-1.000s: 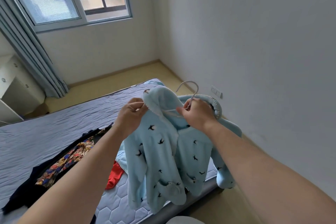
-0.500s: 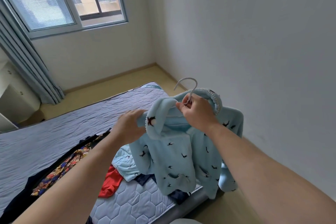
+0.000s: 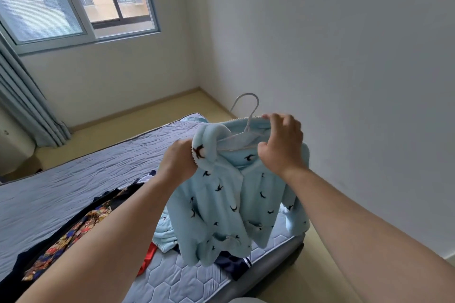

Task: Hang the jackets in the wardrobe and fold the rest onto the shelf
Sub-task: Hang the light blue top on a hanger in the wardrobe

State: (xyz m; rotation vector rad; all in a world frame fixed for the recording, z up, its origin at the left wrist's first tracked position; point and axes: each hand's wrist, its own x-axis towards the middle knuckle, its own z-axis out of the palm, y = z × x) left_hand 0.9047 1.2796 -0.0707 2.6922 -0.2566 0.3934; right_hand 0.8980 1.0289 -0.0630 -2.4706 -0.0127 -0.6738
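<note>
A light blue fleece jacket (image 3: 229,204) printed with small dark birds hangs in the air over the bed's near corner, draped on a white wire hanger (image 3: 248,115) whose hook sticks up above the collar. My left hand (image 3: 181,162) grips the jacket's left collar and shoulder. My right hand (image 3: 280,142) grips the right shoulder of the jacket together with the hanger arm. More clothes lie on the bed below: a dark garment with a colourful floral print (image 3: 73,233), a red piece (image 3: 147,258), a dark navy piece (image 3: 231,263) and another light blue piece (image 3: 165,233).
The bed (image 3: 73,179) with a blue-grey quilted mattress fills the lower left. A bare white wall (image 3: 344,81) stands close on the right, with a strip of floor between it and the bed. A window (image 3: 73,0) and grey curtain (image 3: 22,106) are at the far left.
The jacket has been raised and spread on the hanger. My right hand moved from the hanger neck out to the right shoulder; my left hand shifted onto the left collar.
</note>
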